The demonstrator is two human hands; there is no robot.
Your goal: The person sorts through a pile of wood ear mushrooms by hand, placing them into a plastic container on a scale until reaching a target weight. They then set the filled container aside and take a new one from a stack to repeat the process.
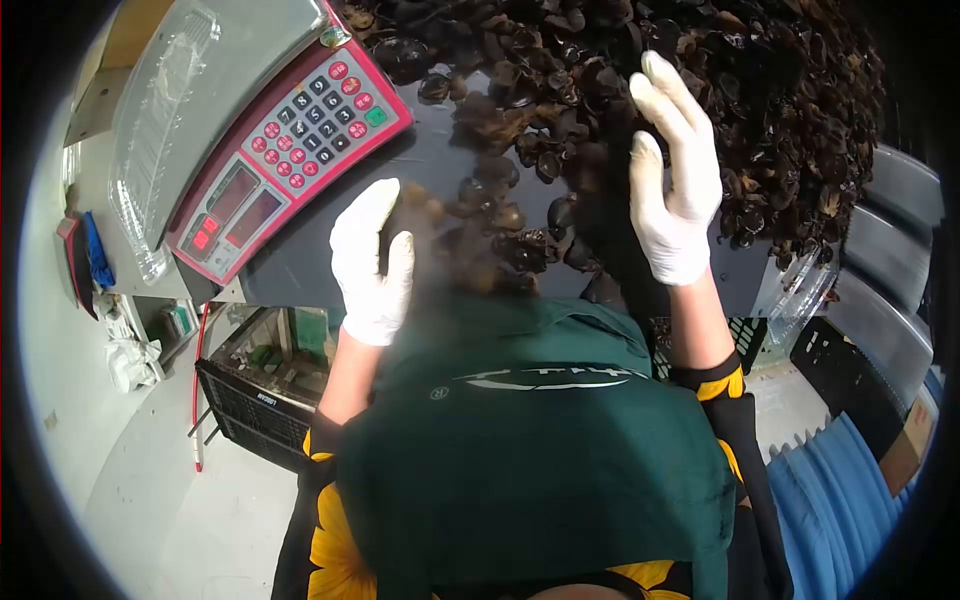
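Fungus (800, 120), dark and curled, is heaped across the upper right of the frame, with loose pieces trailing down to the middle of the grey table (300, 265). The white-gloved left hand (368, 265) is left of those loose pieces, its fingers together, thumb apart, grasping nothing. The white-gloved right hand (680, 195) is in front of the heap, fingers loosely extended and released, with fungus behind and on both sides; whether its fingertips touch any, I cannot tell. At upper left, a clear plastic tray (150, 150) lies over the pan of a red-edged scale (265, 150). Clear containers (800, 295) sit at the heap's lower right edge, beside grey trays (885, 245). At lower left, a black crate (255, 415) holds greenish things too unclear to name.
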